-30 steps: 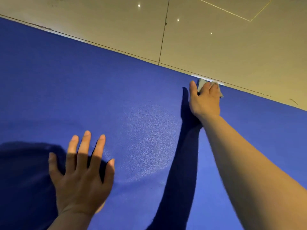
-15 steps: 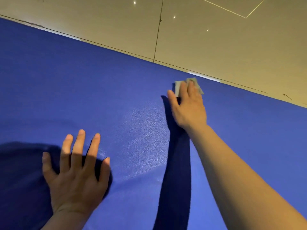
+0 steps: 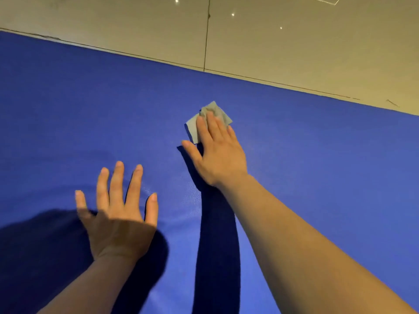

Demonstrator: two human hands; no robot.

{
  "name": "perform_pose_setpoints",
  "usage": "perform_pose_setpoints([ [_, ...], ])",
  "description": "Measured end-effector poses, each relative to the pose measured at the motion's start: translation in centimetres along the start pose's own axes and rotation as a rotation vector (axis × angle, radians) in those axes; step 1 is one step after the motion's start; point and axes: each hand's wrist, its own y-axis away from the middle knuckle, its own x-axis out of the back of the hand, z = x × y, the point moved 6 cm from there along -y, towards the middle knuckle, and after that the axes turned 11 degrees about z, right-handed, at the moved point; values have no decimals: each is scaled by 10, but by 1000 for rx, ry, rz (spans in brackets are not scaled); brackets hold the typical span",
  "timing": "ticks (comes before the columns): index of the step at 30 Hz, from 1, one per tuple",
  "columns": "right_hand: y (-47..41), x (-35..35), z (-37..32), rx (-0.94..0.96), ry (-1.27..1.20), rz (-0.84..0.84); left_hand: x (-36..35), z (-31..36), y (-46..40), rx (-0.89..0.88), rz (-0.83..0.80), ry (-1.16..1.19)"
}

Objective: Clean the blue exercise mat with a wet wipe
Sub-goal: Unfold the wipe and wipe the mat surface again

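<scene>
The blue exercise mat (image 3: 317,155) fills most of the view, lying flat on a tiled floor. A small folded grey wet wipe (image 3: 213,112) lies on the mat a short way in from its far edge. My right hand (image 3: 217,152) presses the wipe down with straight fingers, and the fingers cover the wipe's near part. My left hand (image 3: 118,214) lies flat on the mat with spread fingers, nearer to me and to the left, holding nothing.
Beige floor tiles (image 3: 294,41) with a dark grout line lie beyond the mat's far edge. Dark shadows of my arms fall on the mat under and beside both forearms.
My right hand has slid the wipe from the mat's far edge back toward me and to the left. My left hand has stayed pressed on the mat.
</scene>
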Motion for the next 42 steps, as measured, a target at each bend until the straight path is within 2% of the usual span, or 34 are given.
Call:
perform_pose_setpoints([
  [2, 10, 11, 56, -194, 29, 46, 1, -2, 3, 13, 2, 15],
  [5, 48, 39, 141, -589, 21, 143, 3, 2, 1, -4, 30, 12],
  [6, 61, 42, 152, -688, -10, 166, 4, 1, 0, 3, 31, 15],
  [8, 71, 35, 142, -769, -99, 192, 3, 0, 0, 6, 25, 7],
  [10, 65, 21, 99, -677, -150, 192, 3, 0, 4, -2, 16, -1],
  [14, 39, -7, -15, -174, -152, 101, -1, 0, 1, 13, 4, 33],
  [17, 37, -15, -29, 7, -66, 52, -1, 0, -1, 2, -1, 36],
  [20, 50, -3, 36, -152, 28, 112, -3, 0, 3, 35, -58, 61],
  [23, 86, 23, 124, -533, 91, 109, -5, 0, 1, 42, -102, 75],
  [26, 111, 28, 139, -762, -29, 100, -3, -1, 0, 22, -154, 92],
  [28, 106, 17, 104, -749, -132, 104, -3, -1, 1, 8, -214, 106],
  [32, 85, -6, -7, -282, -161, 60, -1, -4, -3, 18, -376, 152],
  [34, 92, -13, -28, -111, -90, -4, 3, -10, -4, -1, -447, 166],
  [35, 94, -13, -23, -65, -38, -10, 9, -13, -4, -30, -432, 174],
  [36, 97, -12, -8, -54, 17, 4, 16, -15, -1, -73, -385, 185],
  [38, 105, -2, 37, -150, 98, 59, 30, -16, 12, -177, -310, 188],
  [42, 139, 21, 122, -551, 140, 67, 45, -12, 60, -404, -342, 205],
])
